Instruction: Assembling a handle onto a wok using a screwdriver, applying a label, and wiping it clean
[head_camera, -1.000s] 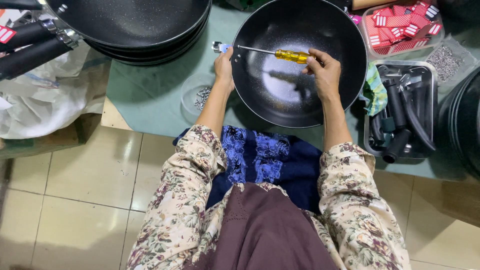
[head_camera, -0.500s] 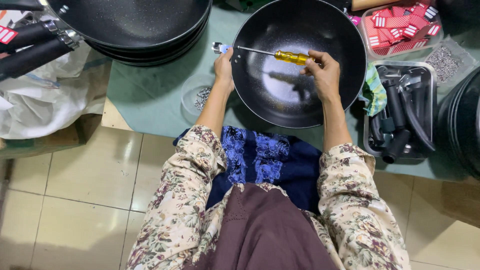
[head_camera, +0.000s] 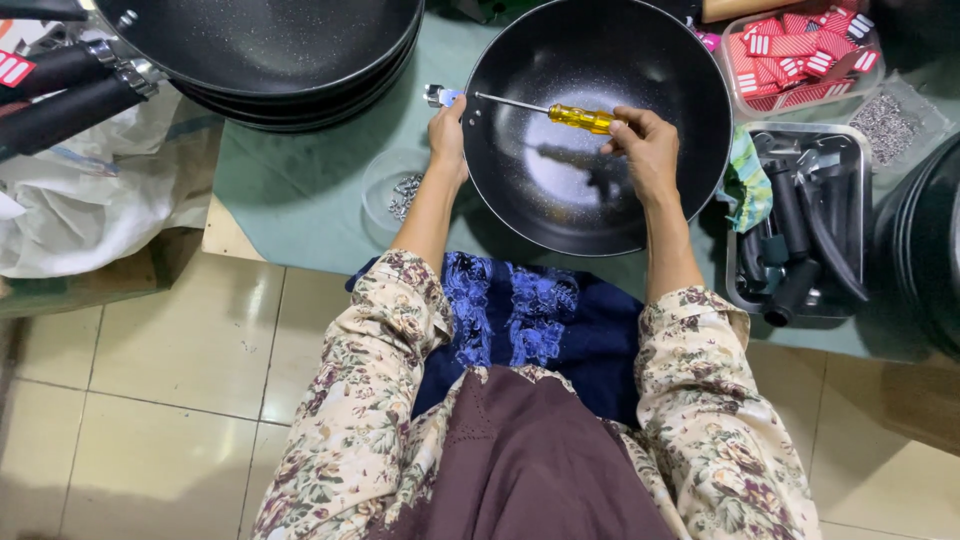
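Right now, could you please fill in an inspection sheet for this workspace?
Surface: green-covered table, crowded.
Job's things: black wok lies flat; yellow-handled screwdriver reaches across it to a metal bracket at the rim.
Clutter: stacked pans, clear dish of screws, tray of black handles, box of red packets, white plastic bag.
Grippers: left hand steadies the rim by the bracket; right hand grips the screwdriver handle.
Cables: nothing seen.
Surroundings: tiled floor.
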